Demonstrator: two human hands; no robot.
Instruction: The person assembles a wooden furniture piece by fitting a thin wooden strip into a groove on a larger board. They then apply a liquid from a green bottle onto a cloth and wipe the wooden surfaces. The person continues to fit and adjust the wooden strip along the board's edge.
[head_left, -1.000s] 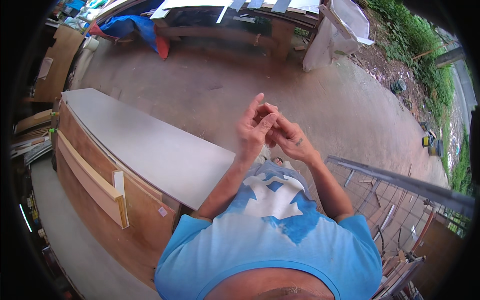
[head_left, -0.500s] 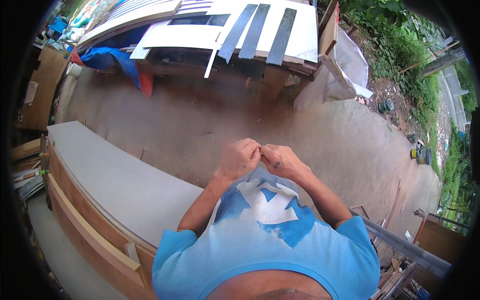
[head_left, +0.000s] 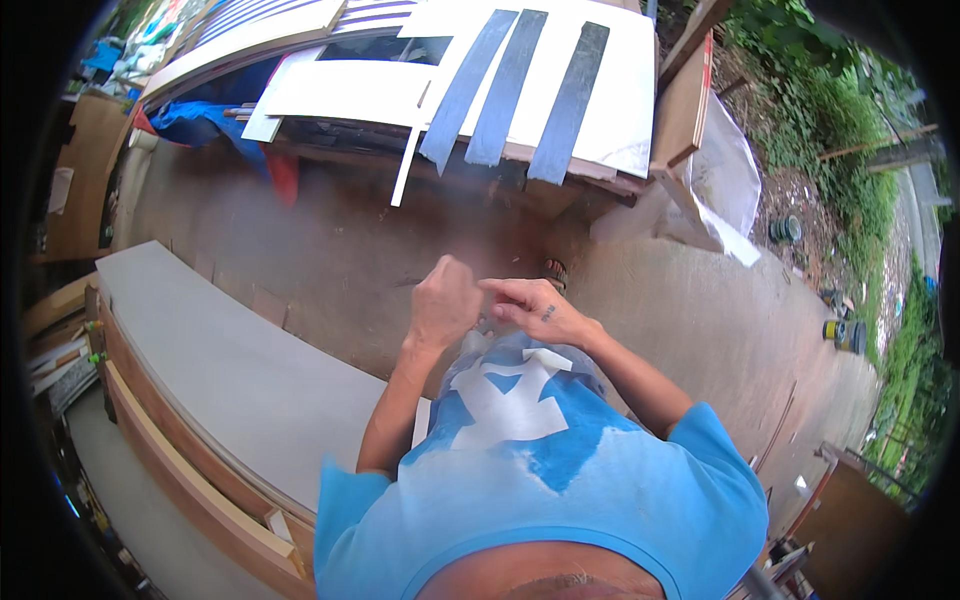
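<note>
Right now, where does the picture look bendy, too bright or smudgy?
In the head view, the long pale panel bows into a curve and the corners go black; the head view also shows the white boards glaring nearly blank, and a milky haze over the brown floor beyond the left hand.

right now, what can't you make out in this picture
In the head view:
Anything inside the left hand: hidden by its closed grip.
Whether the right hand touches it: too close and blurred.
Near end of the long pale panel: partly covered by the blue shirt and left forearm.
Space under the white-topped table: dark shadow.
Inside of the buckets at right: too small.
</note>
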